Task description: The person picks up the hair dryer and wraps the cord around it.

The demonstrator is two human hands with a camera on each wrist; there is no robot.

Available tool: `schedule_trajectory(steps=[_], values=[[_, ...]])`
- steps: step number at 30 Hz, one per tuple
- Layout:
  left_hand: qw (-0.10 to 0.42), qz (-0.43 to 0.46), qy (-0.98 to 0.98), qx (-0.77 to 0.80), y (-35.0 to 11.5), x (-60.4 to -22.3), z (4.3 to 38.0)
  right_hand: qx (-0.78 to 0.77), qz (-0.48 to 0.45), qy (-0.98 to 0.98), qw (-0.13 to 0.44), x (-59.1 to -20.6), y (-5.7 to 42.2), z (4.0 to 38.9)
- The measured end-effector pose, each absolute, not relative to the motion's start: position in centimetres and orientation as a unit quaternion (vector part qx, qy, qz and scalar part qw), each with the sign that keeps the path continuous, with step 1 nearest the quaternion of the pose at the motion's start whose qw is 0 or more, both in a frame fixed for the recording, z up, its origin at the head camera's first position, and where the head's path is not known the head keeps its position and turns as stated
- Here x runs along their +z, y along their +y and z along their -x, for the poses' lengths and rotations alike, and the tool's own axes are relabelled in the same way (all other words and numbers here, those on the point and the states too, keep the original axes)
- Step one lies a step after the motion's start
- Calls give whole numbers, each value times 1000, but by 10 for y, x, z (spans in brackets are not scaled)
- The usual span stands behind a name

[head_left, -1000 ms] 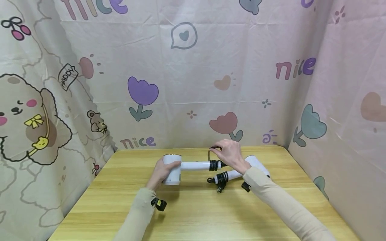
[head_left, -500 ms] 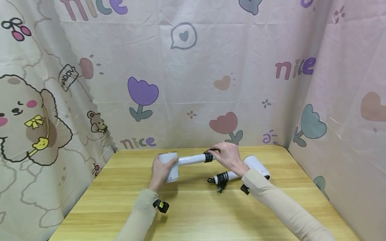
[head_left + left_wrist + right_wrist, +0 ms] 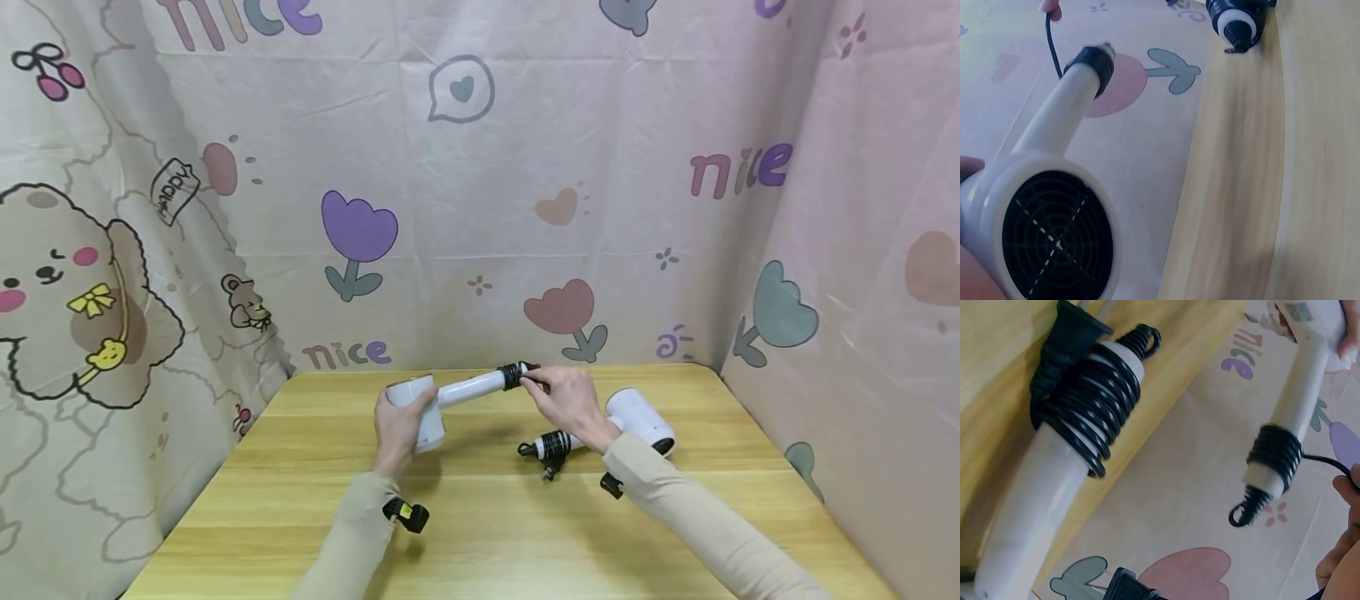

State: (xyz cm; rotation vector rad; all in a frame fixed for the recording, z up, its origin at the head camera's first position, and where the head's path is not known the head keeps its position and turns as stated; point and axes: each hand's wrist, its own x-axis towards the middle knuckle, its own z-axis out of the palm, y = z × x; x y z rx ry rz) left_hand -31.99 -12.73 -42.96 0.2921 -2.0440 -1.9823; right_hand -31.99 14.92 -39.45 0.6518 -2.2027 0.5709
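My left hand point(image 3: 396, 429) grips the barrel of a white hair dryer point(image 3: 472, 389), held above the table with its handle slanting up to the right. Black cord point(image 3: 512, 376) is coiled round the handle's end. A loose length of that cord point(image 3: 1325, 460) runs to my right hand point(image 3: 572, 404), which pinches it between thumb and fingers. In the left wrist view the dryer's round black grille point(image 3: 1058, 237) faces the camera. Beneath my right wrist lies a second white hair dryer point(image 3: 636, 415), its handle partly hidden by that hand and its own cord point(image 3: 1094, 406) wound on.
The second dryer's black plug point(image 3: 1069, 337) sits beside its coils. A wooden table point(image 3: 480, 533) carries everything, backed by a printed curtain point(image 3: 480, 208) close behind its far edge. Each sleeve bears a small black wrist camera point(image 3: 407, 514).
The held hair dryer has tilted, its corded handle end rising and shifting left. My right hand has come down slightly, bringing the loose cord closer to the coils. The second dryer stays put.
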Motion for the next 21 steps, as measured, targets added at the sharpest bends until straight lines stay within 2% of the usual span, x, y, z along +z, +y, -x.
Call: schedule_trajectory(steps=[7,12,14,21], values=[[146,-119,-650,-736,-124,-426,323,237,-275,-862,355,-399,147,319],[105,-144,-597,-783,-128,-425,325,242,-291,-868,322,-401,152,320],[82,-151,-575,-800,-130,-427,325,265,-291,-874,286,-401,157,321],[24,-158,-540,-826,-134,-432,324,367,-244,-891,107,-402,174,325]])
